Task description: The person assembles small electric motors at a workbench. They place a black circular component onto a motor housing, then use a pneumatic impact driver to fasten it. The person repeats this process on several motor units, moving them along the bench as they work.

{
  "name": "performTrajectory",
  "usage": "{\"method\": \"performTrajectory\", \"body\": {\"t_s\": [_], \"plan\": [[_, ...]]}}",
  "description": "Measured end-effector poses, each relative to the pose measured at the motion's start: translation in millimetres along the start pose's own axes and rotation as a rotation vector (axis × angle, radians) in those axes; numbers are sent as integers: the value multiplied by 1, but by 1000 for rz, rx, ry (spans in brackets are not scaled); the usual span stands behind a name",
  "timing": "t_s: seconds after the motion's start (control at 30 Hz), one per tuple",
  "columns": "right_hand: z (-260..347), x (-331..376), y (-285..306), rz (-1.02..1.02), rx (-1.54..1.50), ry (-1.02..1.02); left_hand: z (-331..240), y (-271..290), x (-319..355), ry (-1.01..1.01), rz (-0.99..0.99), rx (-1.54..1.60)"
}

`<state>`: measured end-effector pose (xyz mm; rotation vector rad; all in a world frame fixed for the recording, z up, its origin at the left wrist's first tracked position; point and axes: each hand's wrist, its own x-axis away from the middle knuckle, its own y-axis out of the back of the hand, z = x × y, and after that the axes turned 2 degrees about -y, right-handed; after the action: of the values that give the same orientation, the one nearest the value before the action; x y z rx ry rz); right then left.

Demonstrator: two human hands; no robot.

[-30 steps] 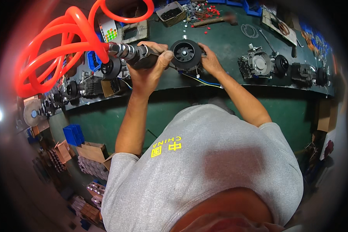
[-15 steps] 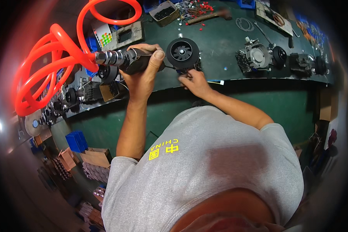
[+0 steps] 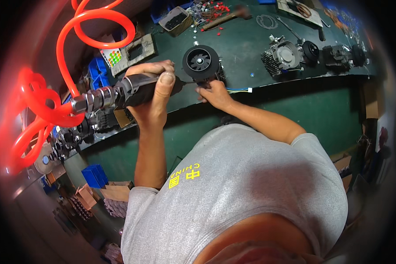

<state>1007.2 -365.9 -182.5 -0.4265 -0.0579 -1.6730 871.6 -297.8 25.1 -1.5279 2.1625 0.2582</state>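
Observation:
My left hand (image 3: 156, 90) is wrapped round a dark air screwdriver (image 3: 141, 89) with metal fittings at its back end. Its thin bit points right, reaching the near side of a small engine assembly (image 3: 221, 72) at the bench's front edge. A black flywheel (image 3: 201, 61) with a finned centre faces up on this assembly. Just below the flywheel, the closed fingers of my right hand (image 3: 215, 94) press against the near side; what they pinch is hidden. Thin wires with a white connector (image 3: 250, 89) stick out to the right of that hand.
A coiled orange air hose (image 3: 66, 48) loops over the left side. Two more engine assemblies (image 3: 288, 57) (image 3: 339, 57) sit at the right of the green bench (image 3: 237, 53). Behind are a hammer (image 3: 224, 20), a parts box (image 3: 175, 21) and red-capped wires (image 3: 207, 9).
The screwdriver's back end and the hose fitting have swung left and nearer, while its bit stays at the engine assembly. My right hand keeps its place there. The whole view has shifted slightly.

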Motion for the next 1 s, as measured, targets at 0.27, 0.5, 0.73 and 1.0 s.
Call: {"method": "performTrajectory", "body": {"t_s": [0.27, 0.5, 0.73, 1.0], "plan": [[13, 51, 82, -219, 128, 112, 25, -36, 11, -53, 45, 62], [30, 6, 77, -212, 641, 267, 49, -56, 20, -26, 17, -65], [4, -19, 72, -246, 477, 331, 59, -65, 22, -29, -35, -49], [0, -23, 75, -225, 427, 316, 51, -77, 20, -29, 30, -132]]}}
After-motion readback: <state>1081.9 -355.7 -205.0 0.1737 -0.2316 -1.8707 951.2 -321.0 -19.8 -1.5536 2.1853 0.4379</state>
